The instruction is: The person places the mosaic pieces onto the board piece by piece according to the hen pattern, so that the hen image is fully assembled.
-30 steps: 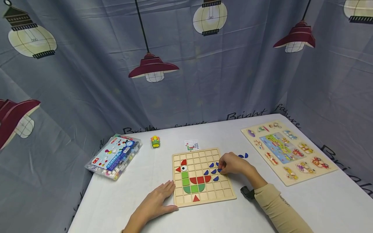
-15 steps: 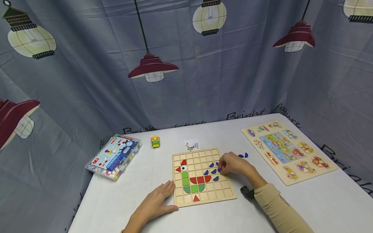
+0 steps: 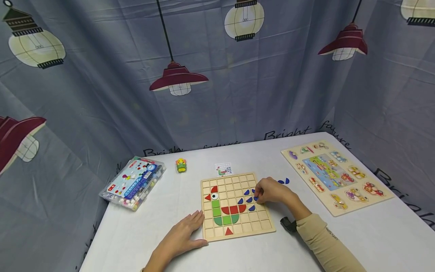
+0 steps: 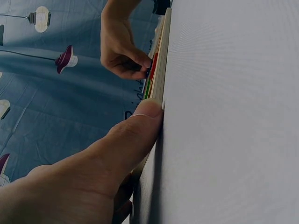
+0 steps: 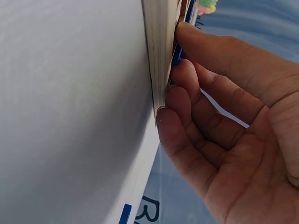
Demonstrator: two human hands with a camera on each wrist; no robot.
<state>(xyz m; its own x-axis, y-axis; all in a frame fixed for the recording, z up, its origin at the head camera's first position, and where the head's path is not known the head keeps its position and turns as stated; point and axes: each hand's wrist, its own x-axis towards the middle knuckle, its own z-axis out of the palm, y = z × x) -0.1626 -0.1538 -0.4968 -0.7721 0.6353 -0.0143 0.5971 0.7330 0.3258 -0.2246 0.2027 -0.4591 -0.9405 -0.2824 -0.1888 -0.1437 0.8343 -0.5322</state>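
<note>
A wooden grid board (image 3: 253, 226) lies on the table, with red, green and blue flat pieces forming a bird-like figure. My left hand (image 3: 181, 234) rests at the board's left edge, fingers extended; its thumb presses the near corner in the left wrist view. Over the right side of the board, my right hand (image 3: 272, 190) pinches a blue piece (image 5: 176, 54) between thumb and index finger, low against the grid. The remaining fingers curl beside the board's edge in the right wrist view. Several blue pieces (image 3: 249, 200) lie close by on the grid.
Behind the board is a small pattern card (image 3: 223, 170). Loose blue pieces (image 3: 287, 181) lie beyond the right hand. A picture puzzle board (image 3: 334, 209) is at right, a toy figure (image 3: 181, 165) and a clear plastic case of beads (image 3: 132, 183) at left.
</note>
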